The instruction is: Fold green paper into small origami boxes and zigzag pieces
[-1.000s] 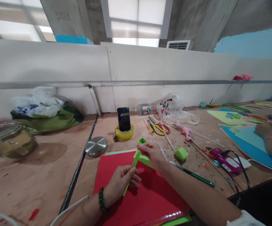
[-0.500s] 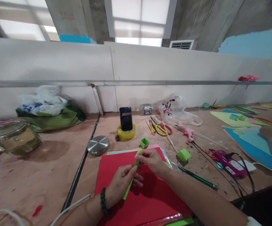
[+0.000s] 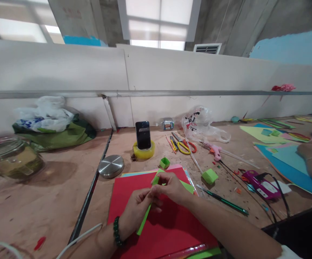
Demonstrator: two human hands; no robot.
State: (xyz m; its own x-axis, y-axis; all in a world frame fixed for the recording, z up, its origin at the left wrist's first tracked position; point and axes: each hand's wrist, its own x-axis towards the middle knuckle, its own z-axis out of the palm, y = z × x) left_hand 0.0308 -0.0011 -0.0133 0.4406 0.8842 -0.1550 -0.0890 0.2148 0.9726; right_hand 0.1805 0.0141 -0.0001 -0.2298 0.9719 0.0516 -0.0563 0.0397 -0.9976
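Above a stack of coloured sheets topped by red paper [image 3: 182, 223], both hands grip one narrow light-green paper strip [image 3: 143, 222]. My left hand [image 3: 135, 210], with a dark bead bracelet at the wrist, pinches it near the middle. My right hand [image 3: 172, 187] pinches it just above, and the fingertips of the two hands meet there. The strip slants from lower left to upper right. Beside my right wrist lies another piece of green paper [image 3: 187, 186], partly hidden. A small open green paper box [image 3: 164, 163] stands behind the stack, and a green paper cube [image 3: 209, 176] sits to the right.
A craft knife [image 3: 226, 201], scissors [image 3: 184, 146], a pink glue gun [image 3: 216, 153] and a purple power strip [image 3: 262, 185] lie right. A phone [image 3: 143, 135] leans in a yellow tape roll [image 3: 144, 151]; a metal lid [image 3: 111, 166] is near. Another person's hand [image 3: 311, 149] rests far right.
My right hand has slid down the strip until its fingers meet my left hand's. More of the green paper beside my right wrist now shows. The view has shifted slightly.
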